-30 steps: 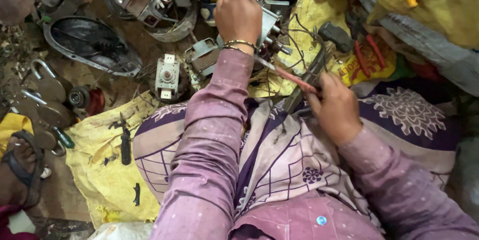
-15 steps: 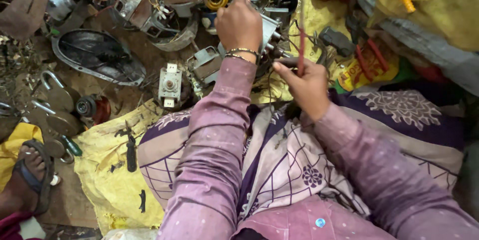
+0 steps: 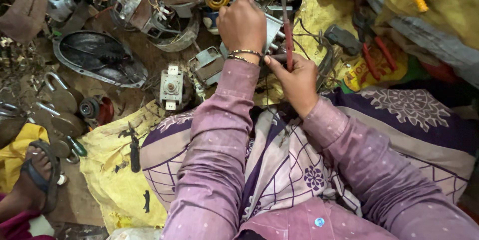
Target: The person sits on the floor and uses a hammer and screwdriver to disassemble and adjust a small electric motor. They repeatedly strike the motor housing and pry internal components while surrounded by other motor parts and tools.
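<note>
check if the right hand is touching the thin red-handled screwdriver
Touching: the head view shows the right hand closed around the thin red-handled screwdriver, thumb pressed on its handle.

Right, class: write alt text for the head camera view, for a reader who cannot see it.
A seated person in pink sleeves works over scattered motor parts: the right hand holds a red-handled screwdriver upright, while the left hand, with bangles at the wrist, grips a metal motor part. Another person's sandalled foot shows at the left edge.
</note>
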